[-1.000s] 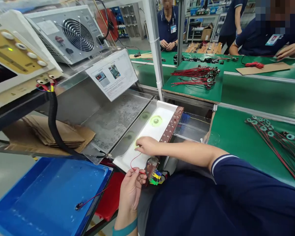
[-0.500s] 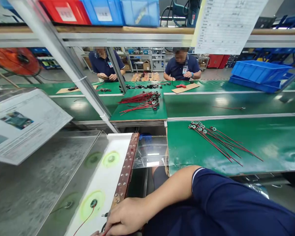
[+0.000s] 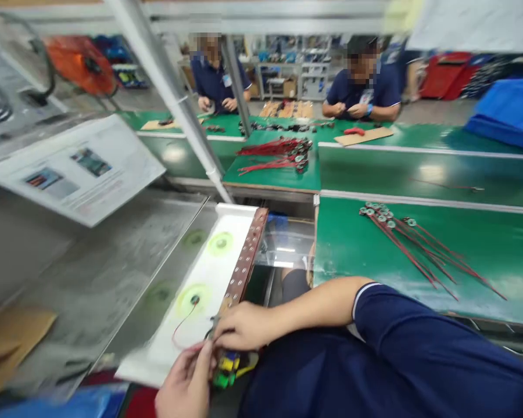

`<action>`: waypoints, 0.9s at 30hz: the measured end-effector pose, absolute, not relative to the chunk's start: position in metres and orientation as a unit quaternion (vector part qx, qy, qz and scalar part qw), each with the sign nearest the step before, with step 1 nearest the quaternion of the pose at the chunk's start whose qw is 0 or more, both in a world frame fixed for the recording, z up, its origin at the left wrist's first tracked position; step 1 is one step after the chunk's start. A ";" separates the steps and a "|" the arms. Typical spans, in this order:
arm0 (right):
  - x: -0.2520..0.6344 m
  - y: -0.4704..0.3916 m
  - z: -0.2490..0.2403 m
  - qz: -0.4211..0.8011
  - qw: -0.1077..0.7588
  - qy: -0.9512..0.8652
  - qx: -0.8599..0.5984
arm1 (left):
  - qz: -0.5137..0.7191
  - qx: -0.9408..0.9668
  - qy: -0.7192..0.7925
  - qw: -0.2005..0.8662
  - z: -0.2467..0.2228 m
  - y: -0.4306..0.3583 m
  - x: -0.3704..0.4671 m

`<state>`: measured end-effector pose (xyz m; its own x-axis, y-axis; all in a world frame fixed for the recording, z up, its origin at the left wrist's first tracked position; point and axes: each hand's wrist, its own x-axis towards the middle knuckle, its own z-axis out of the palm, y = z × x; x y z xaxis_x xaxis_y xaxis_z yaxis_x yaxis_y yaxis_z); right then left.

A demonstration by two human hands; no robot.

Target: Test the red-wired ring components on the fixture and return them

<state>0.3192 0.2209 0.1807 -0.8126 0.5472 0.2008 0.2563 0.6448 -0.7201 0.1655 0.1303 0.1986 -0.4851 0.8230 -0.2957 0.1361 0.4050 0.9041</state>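
On a white board [image 3: 209,264] lies a small round part [image 3: 194,299], on a pale green ring. Its thin red wire [image 3: 174,335] curves down to my left hand [image 3: 185,380], whose thumb and fingers are pinched around the wire's end. My right hand [image 3: 246,326] meets it from the right, fingers closed and pressed together at the board's edge; what they hold is hidden. Beside the fingers runs the brown strip [image 3: 244,255] with rows of metal studs. A short black cable shows by the right fingertips. Yellow and green pieces [image 3: 227,371] sit below the right hand.
A clear panel edge [image 3: 152,284] runs along the board's left side. Round parts with red wires [image 3: 401,238] lie on the green table at right; another bundle [image 3: 283,154] lies farther back. A metal post [image 3: 178,98] and printed sheet [image 3: 82,168] stand left. Two people work opposite.
The view has tilted down and turned left, so the scene sits higher and farther right. My left hand, barely showing at the bottom edge before, is now in view beside my right hand.
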 end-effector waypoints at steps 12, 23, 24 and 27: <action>0.320 0.225 0.179 0.378 0.175 -0.893 -0.170 | 0.392 0.520 0.706 0.280 0.189 0.107 0.156; 0.347 0.319 0.160 0.316 0.314 -0.797 -0.408 | 0.360 0.657 0.652 0.113 0.174 0.102 0.154; 0.347 0.322 0.157 0.318 0.320 -0.788 -0.419 | 0.358 0.662 0.650 0.108 0.174 0.103 0.155; 0.345 0.323 0.152 0.324 0.326 -0.778 -0.428 | 0.344 0.672 0.648 0.102 0.174 0.105 0.155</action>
